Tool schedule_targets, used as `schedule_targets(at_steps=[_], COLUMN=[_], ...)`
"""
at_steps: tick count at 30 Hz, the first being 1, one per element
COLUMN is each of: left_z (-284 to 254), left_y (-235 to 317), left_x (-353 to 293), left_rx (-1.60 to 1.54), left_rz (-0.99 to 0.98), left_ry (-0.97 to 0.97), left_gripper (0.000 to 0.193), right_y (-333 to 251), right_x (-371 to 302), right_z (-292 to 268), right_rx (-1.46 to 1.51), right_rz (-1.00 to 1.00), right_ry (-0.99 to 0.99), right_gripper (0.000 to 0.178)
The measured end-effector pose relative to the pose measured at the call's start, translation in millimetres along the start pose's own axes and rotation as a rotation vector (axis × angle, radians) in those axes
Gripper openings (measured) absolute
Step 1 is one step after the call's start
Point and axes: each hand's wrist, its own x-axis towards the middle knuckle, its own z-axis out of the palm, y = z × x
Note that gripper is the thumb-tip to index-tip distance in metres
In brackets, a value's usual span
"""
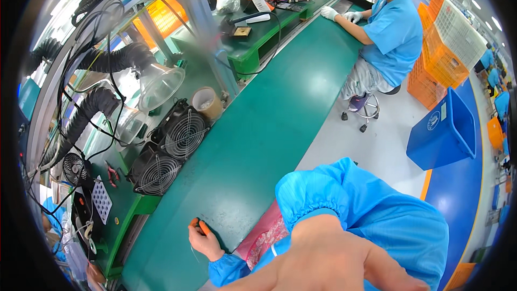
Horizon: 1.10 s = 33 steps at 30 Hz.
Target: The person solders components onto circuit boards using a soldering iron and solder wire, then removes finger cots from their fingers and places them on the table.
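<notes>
My left hand (205, 241) is low over the near end of the green belt (258, 140), fingers curled inward. Orange finger covers (203, 228) sit on its fingertips. The hand is closed, and whatever it may hold is hidden; a thin pale strand shows beside it. My right hand (323, 256) is raised very close to the view at the bottom, back side showing. Its thumb spreads away and the other fingers run off the lower edge, with nothing visible in them. A pink bag-like piece (264, 234) lies at the belt's edge between my arms.
Two black fans with wire guards (184, 133) stand left of the belt, by a tape roll (207, 102) and black hoses (86, 113). A co-worker (396, 27) in white gloves sits at the far right. Beyond are a blue bin (441, 134) and orange crates (439, 64).
</notes>
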Motion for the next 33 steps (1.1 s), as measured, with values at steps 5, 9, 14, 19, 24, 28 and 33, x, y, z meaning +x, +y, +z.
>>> schedule_targets(at_steps=[5, 9, 14, 19, 24, 28, 33], left_z=[-2, 0, -1, 5, 0, 4, 2], left_y=[-2, -5, 5, -9, -4, 0, 6], left_x=[-2, 0, -1, -8, -2, 1, 1], left_rx=[0.026, 0.051, 0.015, -0.079, 0.0, 0.02, 0.069], left_rz=[-0.016, -0.004, -0.018, 0.077, 0.009, -0.003, -0.012], left_ry=[-0.002, -0.025, 0.008, 0.129, 0.049, 0.058, 0.061], left_gripper=[0.012, 0.012, 0.011, 0.01, 0.013, 0.012, 0.013], right_y=[14, 13, 13, 37, 35, 104, 165], right_x=[-3, 1, -1, 13, 19, -28, -105], right_z=[5, -3, -8, -11, -71, -142, -204], right_rx=[0.001, -0.008, -0.022, 0.008, -0.082, -0.327, -0.662], right_rz=[0.028, 0.033, 0.044, 0.068, 0.463, 0.831, 0.86], right_ry=[0.04, 0.056, 0.087, 0.113, 0.174, 0.24, 0.345], right_gripper=[0.049, 0.047, 0.045, 0.042, 0.031, 0.024, 0.033])
